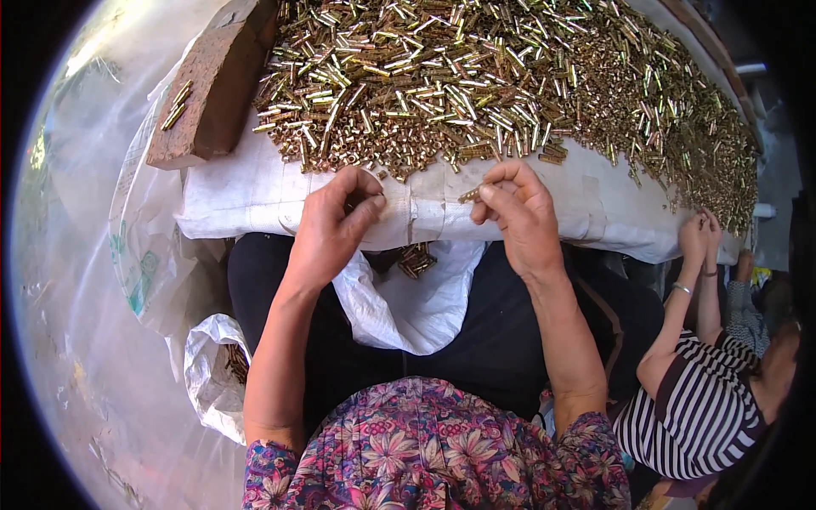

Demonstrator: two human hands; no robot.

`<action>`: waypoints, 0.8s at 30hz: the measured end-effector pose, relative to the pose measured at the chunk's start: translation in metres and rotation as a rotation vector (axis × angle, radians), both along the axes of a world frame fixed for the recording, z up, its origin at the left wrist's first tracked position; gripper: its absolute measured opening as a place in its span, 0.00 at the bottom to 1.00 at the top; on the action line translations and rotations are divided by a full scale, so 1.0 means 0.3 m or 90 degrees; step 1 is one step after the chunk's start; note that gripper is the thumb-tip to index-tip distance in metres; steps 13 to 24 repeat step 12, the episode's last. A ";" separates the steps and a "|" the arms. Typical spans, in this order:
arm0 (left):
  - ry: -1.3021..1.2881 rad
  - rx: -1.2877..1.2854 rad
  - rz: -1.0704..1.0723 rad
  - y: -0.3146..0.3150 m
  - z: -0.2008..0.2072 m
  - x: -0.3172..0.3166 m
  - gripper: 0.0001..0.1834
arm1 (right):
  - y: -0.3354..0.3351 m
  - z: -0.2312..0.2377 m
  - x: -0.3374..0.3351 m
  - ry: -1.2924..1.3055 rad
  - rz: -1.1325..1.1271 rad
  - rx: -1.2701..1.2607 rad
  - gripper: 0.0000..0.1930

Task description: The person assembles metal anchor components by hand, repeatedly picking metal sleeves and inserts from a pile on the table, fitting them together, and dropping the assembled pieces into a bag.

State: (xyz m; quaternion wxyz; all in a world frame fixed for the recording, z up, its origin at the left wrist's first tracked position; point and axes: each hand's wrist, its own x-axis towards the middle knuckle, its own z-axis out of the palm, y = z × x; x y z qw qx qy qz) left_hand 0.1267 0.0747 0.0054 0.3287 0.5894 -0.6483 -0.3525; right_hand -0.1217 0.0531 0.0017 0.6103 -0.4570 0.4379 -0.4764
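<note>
A bench (255,200) draped in white sheeting carries a wide heap of small brass tubes (476,76) that covers the far half and runs off to the right. Along the near edge a bare white strip is left open, widest at the left below a brick (212,85) that lies tilted at the far left corner with a few tubes on top. The left hand (336,225) rests at this near edge, fingers curled in against the thumb; whether it holds anything cannot be told. The right hand (518,212) is just right of it, near the heap's fringe, pinching one brass tube (469,195) between thumb and forefinger, the tube pointing left toward the other hand. Below the edge, between the hands, a white bag (408,297) hangs open with tubes inside. At the far right another person's hands (701,234) touch the bench edge.
</note>
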 end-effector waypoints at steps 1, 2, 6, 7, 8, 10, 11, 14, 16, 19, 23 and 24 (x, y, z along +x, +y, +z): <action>0.193 0.079 -0.001 0.020 0.005 -0.013 0.04 | 0.014 0.007 0.020 -0.048 0.010 0.037 0.03; 0.387 0.157 -0.002 0.037 0.010 -0.026 0.04 | 0.026 0.010 0.034 -0.049 0.012 0.038 0.03; 0.502 0.200 0.004 0.082 0.042 -0.072 0.06 | 0.068 0.025 0.068 -0.090 0.053 0.081 0.03; 0.529 0.199 -0.016 0.089 0.032 -0.070 0.07 | 0.076 0.026 0.075 -0.087 0.070 0.079 0.03; 0.530 0.199 -0.014 0.097 0.030 -0.070 0.07 | 0.083 0.027 0.082 -0.084 0.087 0.078 0.03; 0.577 0.206 -0.037 0.105 0.032 -0.076 0.07 | 0.098 0.034 0.093 -0.070 0.085 0.070 0.03; 0.587 0.211 -0.040 0.107 0.029 -0.076 0.07 | 0.104 0.036 0.095 -0.058 0.084 0.063 0.03; 0.596 0.216 -0.042 0.109 0.023 -0.073 0.07 | 0.108 0.036 0.093 -0.074 0.092 0.068 0.04; 0.596 0.216 -0.042 0.109 0.023 -0.073 0.07 | 0.108 0.036 0.093 -0.074 0.092 0.068 0.04; 0.596 0.216 -0.042 0.109 0.023 -0.073 0.07 | 0.108 0.036 0.093 -0.074 0.092 0.068 0.04; 0.596 0.216 -0.042 0.109 0.023 -0.073 0.07 | 0.108 0.036 0.093 -0.074 0.092 0.068 0.04; 0.596 0.216 -0.042 0.109 0.023 -0.073 0.07 | 0.108 0.036 0.093 -0.074 0.092 0.068 0.04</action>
